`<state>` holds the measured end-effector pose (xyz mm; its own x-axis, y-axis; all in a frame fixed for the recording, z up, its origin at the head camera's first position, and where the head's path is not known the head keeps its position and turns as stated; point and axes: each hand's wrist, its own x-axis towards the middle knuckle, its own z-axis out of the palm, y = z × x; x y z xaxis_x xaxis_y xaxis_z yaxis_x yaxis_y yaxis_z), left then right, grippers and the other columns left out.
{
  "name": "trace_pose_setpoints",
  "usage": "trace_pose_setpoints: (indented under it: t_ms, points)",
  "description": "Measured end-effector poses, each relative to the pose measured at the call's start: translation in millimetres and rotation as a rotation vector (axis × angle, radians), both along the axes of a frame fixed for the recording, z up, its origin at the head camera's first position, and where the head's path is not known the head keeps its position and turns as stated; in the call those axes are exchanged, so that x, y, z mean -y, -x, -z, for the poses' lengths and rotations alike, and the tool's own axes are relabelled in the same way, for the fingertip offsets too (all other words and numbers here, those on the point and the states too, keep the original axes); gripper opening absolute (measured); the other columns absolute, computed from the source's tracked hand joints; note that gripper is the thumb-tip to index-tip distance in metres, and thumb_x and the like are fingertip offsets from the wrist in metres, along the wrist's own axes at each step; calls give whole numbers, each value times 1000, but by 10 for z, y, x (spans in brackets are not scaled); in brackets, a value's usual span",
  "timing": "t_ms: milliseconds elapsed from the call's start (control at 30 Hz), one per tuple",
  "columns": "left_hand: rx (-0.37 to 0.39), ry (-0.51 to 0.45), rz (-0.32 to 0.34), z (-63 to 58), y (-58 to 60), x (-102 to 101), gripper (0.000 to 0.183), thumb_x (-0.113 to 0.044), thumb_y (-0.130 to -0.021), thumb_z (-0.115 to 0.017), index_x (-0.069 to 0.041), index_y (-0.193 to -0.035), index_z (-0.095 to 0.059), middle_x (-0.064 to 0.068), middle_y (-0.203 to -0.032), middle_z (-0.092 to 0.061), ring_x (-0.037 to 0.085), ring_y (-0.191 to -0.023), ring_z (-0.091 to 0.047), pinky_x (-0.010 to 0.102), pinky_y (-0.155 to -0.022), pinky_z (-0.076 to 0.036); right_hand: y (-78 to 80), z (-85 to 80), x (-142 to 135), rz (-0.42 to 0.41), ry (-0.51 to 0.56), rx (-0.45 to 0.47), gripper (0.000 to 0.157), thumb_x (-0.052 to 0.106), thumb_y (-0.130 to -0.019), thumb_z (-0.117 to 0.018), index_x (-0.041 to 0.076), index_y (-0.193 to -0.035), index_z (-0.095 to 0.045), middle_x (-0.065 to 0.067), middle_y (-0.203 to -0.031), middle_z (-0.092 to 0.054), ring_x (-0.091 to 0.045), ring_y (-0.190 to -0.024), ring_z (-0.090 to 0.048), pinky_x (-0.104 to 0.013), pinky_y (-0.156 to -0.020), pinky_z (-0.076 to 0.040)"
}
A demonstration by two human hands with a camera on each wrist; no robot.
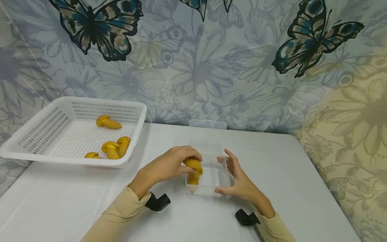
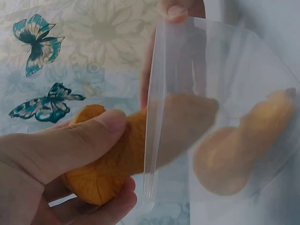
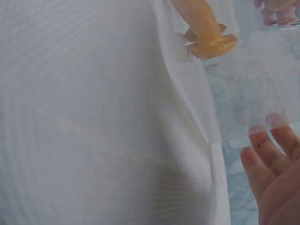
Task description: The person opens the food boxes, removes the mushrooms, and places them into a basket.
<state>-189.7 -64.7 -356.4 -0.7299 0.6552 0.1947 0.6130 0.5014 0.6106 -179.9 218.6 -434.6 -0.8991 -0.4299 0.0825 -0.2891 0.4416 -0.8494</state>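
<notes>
My left hand [image 1: 173,163] pinches a yellow-brown mushroom [image 1: 194,163] by its cap, between thumb and fingers. The stem points down into a clear plastic container [image 1: 208,191]. Through the wall in the left wrist view shows a second mushroom shape [image 2: 222,161]; whether it is another mushroom or a reflection, I cannot tell. My right hand [image 1: 242,183] holds the container's right end, thumb at the near wall and fingers at the far right side. In the right wrist view, several of its fingertips [image 3: 277,121] meet the clear plastic.
A white perforated basket [image 1: 137,131] stands at the left with several mushrooms [image 1: 109,122] in it. Behind the container a clear panel, apparently a lid [image 1: 208,124], stands up near the flowered backdrop [image 1: 196,77]. White cloth covers the table [image 1: 287,188].
</notes>
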Motion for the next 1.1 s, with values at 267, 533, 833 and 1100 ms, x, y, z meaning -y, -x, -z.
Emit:
trace_pose_setpoints:
  t_ms: [267, 533, 833, 1100]
  points:
    - [-22, -18, -35, 14, 7, 126, 38, -16, -83, -80, -16, -117, -64, -7, -109, -66, 9, -95, -58, 28, -89, -52, -9, -4, 8, 8, -2, 1, 126, 17, -70, -90, 35, -158, -3, -17, -155, -31, -40, -149, -24, -57, -117, -23]
    - [-78, -39, -33, 60, -8, 205, 41, -15, -87, -76, -15, -126, -64, -5, -119, -67, 9, -102, -60, 28, -95, -53, -10, -8, 4, 7, 3, 15, 126, 19, -70, -90, 28, -159, -2, -17, -156, -28, -41, -150, -21, -55, -118, -21]
    - [-96, -87, -92, 38, -25, 379, 41, -15, -88, -75, -15, -127, -62, -5, -115, -66, 8, -97, -59, 27, -90, -54, 4, -5, 9, 12, -8, 11, 125, 18, -70, -90, 29, -159, -2, -23, -158, -22, -44, -149, -21, -58, -118, -22]
    - [-109, -110, -188, -34, 10, 640, 38, -13, -87, -76, -12, -123, -63, -3, -105, -65, 10, -89, -56, 27, -82, -55, 9, 11, 9, 4, -24, -10, 126, 20, -70, -90, 30, -159, -2, -26, -158, -20, -46, -148, -21, -59, -116, -22]
